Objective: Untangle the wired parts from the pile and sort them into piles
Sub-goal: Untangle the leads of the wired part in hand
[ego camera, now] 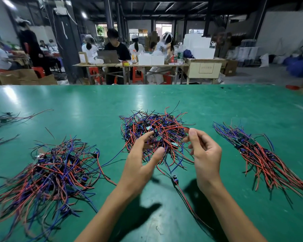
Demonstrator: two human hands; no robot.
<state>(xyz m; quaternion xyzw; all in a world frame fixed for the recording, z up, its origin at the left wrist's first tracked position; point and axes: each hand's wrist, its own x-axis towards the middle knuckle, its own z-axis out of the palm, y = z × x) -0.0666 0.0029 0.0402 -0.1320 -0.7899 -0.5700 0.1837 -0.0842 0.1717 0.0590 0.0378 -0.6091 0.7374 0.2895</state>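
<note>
A tangled pile of red, blue and black wired parts with small green boards lies in the middle of the green table. My right hand pinches a red wire at the pile's right edge between thumb and forefinger. Over the pile's near side hovers my left hand, its fingers spread and reaching into the wires; whether it holds one is unclear. A single wired part lies on the table between my wrists.
A large loose heap of wired parts lies at the near left. A straighter bundle lies at the right. A few more wires sit at the far left edge. People work at tables beyond the far edge.
</note>
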